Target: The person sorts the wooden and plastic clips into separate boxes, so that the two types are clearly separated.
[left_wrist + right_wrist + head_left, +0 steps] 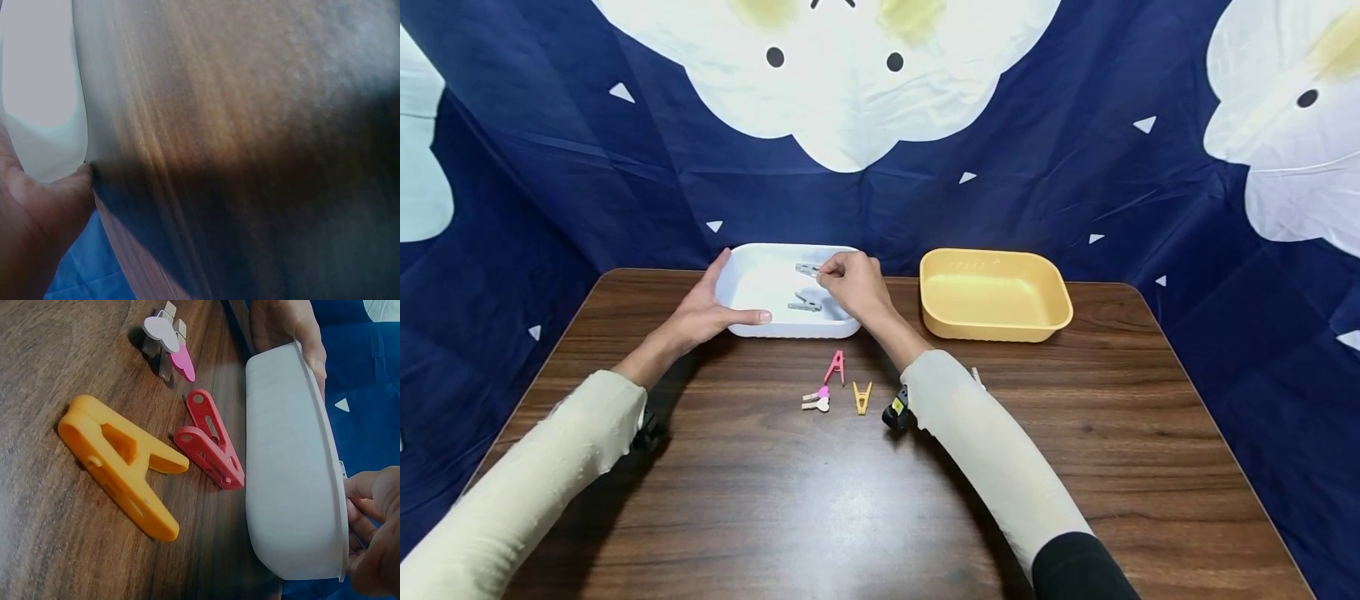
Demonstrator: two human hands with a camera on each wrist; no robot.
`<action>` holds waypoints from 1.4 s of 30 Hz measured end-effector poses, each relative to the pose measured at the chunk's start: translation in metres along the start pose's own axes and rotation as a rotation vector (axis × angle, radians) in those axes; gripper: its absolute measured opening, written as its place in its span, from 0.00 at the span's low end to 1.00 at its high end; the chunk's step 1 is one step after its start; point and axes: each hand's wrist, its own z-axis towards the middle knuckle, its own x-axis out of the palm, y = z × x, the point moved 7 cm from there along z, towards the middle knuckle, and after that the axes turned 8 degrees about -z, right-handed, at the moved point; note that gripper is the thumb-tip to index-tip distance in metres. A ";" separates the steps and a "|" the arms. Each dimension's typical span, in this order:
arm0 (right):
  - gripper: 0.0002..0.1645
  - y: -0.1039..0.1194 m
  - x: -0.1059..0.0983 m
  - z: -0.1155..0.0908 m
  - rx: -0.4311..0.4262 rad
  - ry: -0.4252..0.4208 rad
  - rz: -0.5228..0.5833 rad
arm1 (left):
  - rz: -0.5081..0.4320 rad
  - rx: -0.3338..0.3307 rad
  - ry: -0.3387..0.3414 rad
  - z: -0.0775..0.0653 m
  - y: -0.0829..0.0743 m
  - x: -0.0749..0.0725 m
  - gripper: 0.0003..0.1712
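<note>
A white plastic tray (760,330) stands at the back of the table, left of the middle. My left hand (703,312) holds its left end, thumb along the front rim and fingers at the left side. In the left wrist view, the left hand (44,206) touches the tray's edge. Above the tray's right part, my right hand (857,287) pinches a grey clothespin (807,270) between thumb and fingertips. Another grey clothespin (806,303) lies inside the tray. In the right wrist view, the tray wall (290,469) hides most of the pinched clothespin.
A yellow tray (1000,332) stands to the right. In front of the white tray lie a pink clothespin (837,365), a yellow clothespin (862,398) and two small wooden clips (816,400) with heart tops. Another small clip (976,376) is partly behind the right sleeve. A blue curtain hangs behind.
</note>
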 end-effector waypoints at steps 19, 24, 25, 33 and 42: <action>0.07 0.001 -0.001 -0.001 0.001 0.041 0.014 | 0.010 -0.004 0.005 -0.002 -0.002 0.000 0.88; 0.07 0.000 -0.003 -0.005 -0.002 0.062 0.006 | 0.009 -0.001 0.004 -0.001 -0.001 0.000 0.88; 0.07 0.000 -0.004 -0.005 -0.003 0.065 0.004 | 0.010 0.000 0.004 0.000 -0.001 0.000 0.88; 0.08 0.001 -0.007 -0.015 -0.037 0.075 0.014 | 0.005 0.001 0.001 0.000 -0.001 0.000 0.88; 0.07 -0.001 -0.010 -0.026 -0.071 0.083 0.091 | 0.012 0.003 0.000 0.000 -0.001 0.000 0.87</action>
